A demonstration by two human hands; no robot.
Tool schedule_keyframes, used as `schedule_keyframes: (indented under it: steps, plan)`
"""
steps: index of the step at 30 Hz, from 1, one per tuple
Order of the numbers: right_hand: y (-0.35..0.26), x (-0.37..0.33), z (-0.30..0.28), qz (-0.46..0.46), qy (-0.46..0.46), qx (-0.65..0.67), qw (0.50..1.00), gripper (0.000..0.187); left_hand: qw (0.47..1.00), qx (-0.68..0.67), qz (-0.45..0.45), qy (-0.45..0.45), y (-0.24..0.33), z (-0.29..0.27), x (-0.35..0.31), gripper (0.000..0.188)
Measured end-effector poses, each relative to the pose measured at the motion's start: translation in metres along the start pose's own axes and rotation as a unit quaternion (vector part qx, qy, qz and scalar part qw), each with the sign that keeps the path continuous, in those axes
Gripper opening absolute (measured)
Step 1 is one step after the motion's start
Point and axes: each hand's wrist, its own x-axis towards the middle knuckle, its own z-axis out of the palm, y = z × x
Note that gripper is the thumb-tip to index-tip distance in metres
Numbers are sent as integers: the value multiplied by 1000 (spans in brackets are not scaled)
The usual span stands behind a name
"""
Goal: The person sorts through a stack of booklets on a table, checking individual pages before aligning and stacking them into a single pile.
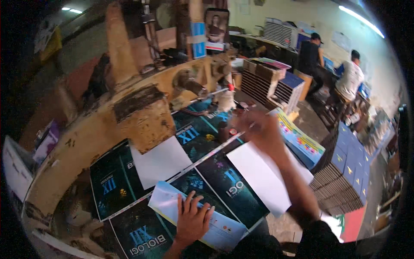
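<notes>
Blurring right hand — grip unreadable

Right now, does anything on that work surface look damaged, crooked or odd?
Yes: the big yellow machine is badly chipped, its paint worn to dark patches. White sheets lie askew across the dark printed covers. The left hand presses flat on a pale booklet; the right hand is motion-blurred.

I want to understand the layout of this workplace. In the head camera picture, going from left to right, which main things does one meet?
Worn yellow machine arm → white sheet on the dark printed covers → left hand pressing a pale blue booklet → right hand, blurred → stacks of blue books → two seated people at the far right.
</notes>
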Motion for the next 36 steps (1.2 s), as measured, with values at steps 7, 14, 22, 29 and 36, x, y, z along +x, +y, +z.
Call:
schedule_keyframes:
  steps: [7,14,22,29,36]
  plan:
    - [82,272,-45,-143,288,-48,946,40,1000,3,24,-14,-1,6,-2,26]
    - [130,347,-54,-24,52,-36,998,40,1000,3,5,-17,2,1,-1,30]
    - [144,361,-56,-45,53,-126,990,39,1000,1,-17,4,5,3,3,27]
    - [158,355,-70,-96,50,-14,994,41,999,44,15,-8,4,5,4,27]
    - [104,224,-46,13,370,67,926,42,999,-2,-37,-25,6,-3,4,38]
